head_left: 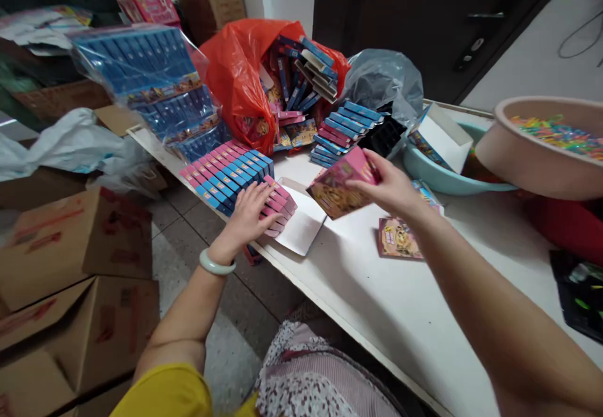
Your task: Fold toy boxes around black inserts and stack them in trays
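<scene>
White table (377,304) with pink-and-blue boxes (228,172).

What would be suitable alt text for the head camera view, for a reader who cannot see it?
The right hand holds pink boxes above a white table, while the left hand rests on a row of small pink and blue boxes. Behind are a red plastic bag of boxes and, at right, a tub of colorful pieces.

pink cartoon-print box (336,184): tilted, raised above white table (377,304) | small pink boxes (281,194): closely lined up, at carton's end | white-lined carton (304,223): open, on table
</scene>
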